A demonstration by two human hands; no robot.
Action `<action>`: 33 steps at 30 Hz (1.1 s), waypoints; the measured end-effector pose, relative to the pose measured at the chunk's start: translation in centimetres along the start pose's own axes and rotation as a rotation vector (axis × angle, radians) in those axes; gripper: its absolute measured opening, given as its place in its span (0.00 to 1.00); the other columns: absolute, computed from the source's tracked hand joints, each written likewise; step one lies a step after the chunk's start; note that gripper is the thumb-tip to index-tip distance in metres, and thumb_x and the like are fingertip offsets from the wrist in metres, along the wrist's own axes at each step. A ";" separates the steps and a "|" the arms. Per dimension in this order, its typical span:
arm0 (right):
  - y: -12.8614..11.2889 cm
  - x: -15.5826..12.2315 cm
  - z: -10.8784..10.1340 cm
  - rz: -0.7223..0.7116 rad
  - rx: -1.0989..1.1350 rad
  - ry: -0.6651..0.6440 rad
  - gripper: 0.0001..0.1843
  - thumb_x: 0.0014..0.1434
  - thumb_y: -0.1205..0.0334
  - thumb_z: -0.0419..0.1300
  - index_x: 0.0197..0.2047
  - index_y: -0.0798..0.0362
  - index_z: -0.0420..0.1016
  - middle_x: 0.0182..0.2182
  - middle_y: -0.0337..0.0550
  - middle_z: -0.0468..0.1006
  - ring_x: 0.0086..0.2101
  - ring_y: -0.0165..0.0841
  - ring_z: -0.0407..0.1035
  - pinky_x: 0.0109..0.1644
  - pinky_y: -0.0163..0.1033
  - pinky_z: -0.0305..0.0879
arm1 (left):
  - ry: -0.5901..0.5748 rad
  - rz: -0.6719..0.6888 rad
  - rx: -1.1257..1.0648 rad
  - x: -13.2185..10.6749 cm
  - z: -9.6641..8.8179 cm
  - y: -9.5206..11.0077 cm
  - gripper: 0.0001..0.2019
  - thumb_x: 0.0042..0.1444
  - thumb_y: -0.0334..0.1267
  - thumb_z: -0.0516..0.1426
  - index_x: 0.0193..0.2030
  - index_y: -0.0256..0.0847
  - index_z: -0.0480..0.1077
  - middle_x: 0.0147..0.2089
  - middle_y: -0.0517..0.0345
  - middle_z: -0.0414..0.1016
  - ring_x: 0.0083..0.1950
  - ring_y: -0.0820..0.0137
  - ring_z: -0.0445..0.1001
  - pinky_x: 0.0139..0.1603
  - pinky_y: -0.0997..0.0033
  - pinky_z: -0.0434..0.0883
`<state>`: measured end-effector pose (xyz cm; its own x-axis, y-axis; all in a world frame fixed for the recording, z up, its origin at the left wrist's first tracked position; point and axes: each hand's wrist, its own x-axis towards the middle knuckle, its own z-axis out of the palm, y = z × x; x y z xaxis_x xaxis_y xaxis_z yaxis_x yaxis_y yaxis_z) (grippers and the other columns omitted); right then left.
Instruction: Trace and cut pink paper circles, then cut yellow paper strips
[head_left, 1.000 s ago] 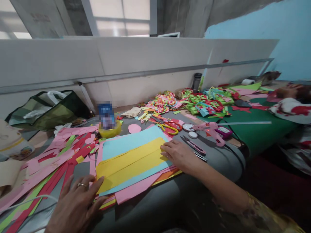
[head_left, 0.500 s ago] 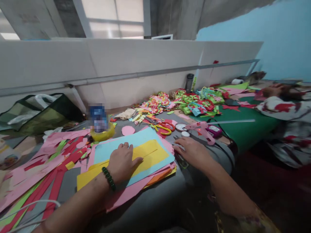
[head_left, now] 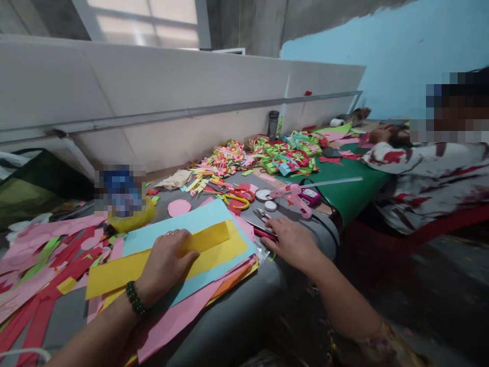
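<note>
My left hand (head_left: 166, 260), with a ring and a green bead bracelet, lies over a folded yellow sheet of paper (head_left: 214, 250). Its thumb is apart from the fingers. Under the yellow paper is a light blue sheet (head_left: 198, 216), on top of a stack of pink, orange and yellow paper (head_left: 179, 318). My right hand (head_left: 292, 242) is at the stack's right edge, thumb and fingers closed about a slim black-and-red tool (head_left: 263, 232) whose kind I cannot make out. Metal tips (head_left: 262, 214) show beyond these fingers. Yellow and red-handled scissors (head_left: 239, 200) lie farther back.
A pink glue gun (head_left: 292, 196) rests beside a purple tape measure or similar item (head_left: 310, 195). Yellow tape roll (head_left: 132, 219) and paper scraps (head_left: 57, 260) lie left. Woven paper pieces (head_left: 286, 155) are heaped behind. Another person's patterned sleeve (head_left: 405, 158) is at right.
The view has turned right, bringing more of the other person into sight. The yellow sheet's folded flap now shows more plainly under my left hand. My right hand has closed about the slim tool.
</note>
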<state>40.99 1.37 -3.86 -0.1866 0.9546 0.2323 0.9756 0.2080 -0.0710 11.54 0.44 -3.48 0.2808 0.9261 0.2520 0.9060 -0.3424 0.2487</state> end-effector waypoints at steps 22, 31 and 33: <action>0.6 0.3 -1.2 0.250 0.074 0.122 0.09 0.61 0.57 0.54 0.40 0.51 0.71 0.28 0.42 0.78 0.29 0.36 0.72 0.27 0.36 0.55 | 0.029 0.135 -0.046 -0.4 -0.3 -0.8 0.10 0.59 0.42 0.50 0.29 0.42 0.63 0.28 0.61 0.71 0.31 0.66 0.68 0.43 0.62 0.61; -0.2 -1.5 -1.2 -0.141 0.281 0.093 0.18 0.64 0.60 0.48 0.54 0.47 0.70 0.48 0.46 0.76 0.45 0.38 0.71 0.43 0.39 0.67 | -0.038 0.223 -0.104 -0.5 -0.8 -0.6 0.04 0.56 0.36 0.52 0.34 0.43 0.67 0.34 0.60 0.75 0.37 0.67 0.71 0.52 0.57 0.58; -0.4 -1.8 -1.2 -0.155 0.330 0.086 0.15 0.62 0.61 0.51 0.51 0.49 0.70 0.47 0.47 0.76 0.45 0.38 0.71 0.44 0.39 0.67 | -0.062 0.244 -0.072 -0.6 -1.1 -0.3 0.04 0.56 0.34 0.52 0.34 0.43 0.68 0.35 0.60 0.75 0.38 0.66 0.71 0.53 0.55 0.57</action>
<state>41.11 -0.66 -3.13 -0.3051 0.8878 0.3445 0.8437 0.4197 -0.3346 10.72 -0.18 -2.73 0.5095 0.8218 0.2552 0.7847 -0.5654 0.2541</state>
